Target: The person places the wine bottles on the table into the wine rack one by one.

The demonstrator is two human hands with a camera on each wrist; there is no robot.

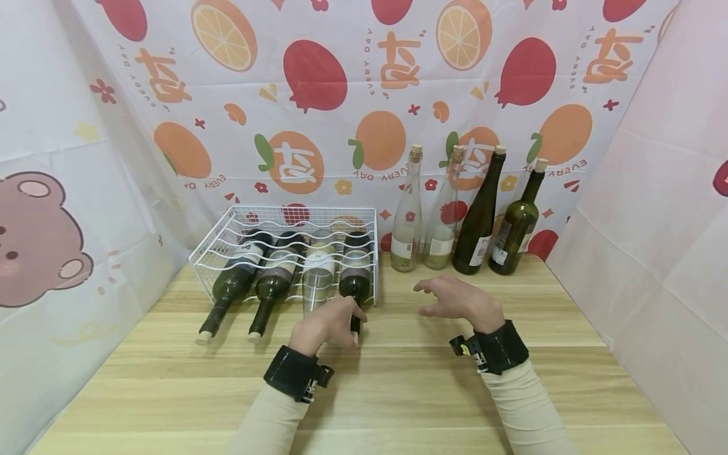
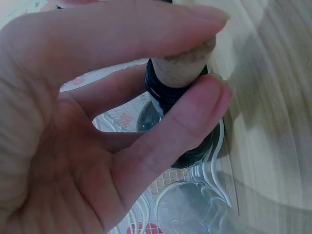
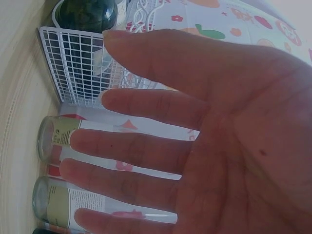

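White-coated wire forms the open, boxy rack [image 1: 304,208], its walls a fine square mesh and its upper bars bent into smooth waves. In it we count four bottles lying on their sides, necks toward us: two dark bottles [image 1: 230,282] [image 1: 277,281] at the left, then a clear glass bottle [image 1: 318,275], then the dark green bottle [image 1: 355,278] at the right end. Our left hand [image 1: 327,325] is clamped on that last one, finger and thumb pinching its neck end around the tapered, speckled cork [image 2: 183,68]. Our right hand [image 1: 463,303] is well apart from it, fingers straight and spread above the tabletop [image 1: 398,398], whose pale surface carries streaky wood grain. Beyond, beside the rack, four slender corked bottles stand upright in a row: two of clear glass [image 1: 405,221] [image 1: 442,230], two of dark green glass [image 1: 480,221] [image 1: 514,230], all with paper labels low down. We cannot tell whether any bottle contains liquid. Creased fabric [image 1: 352,133] printed with fruit hangs behind.
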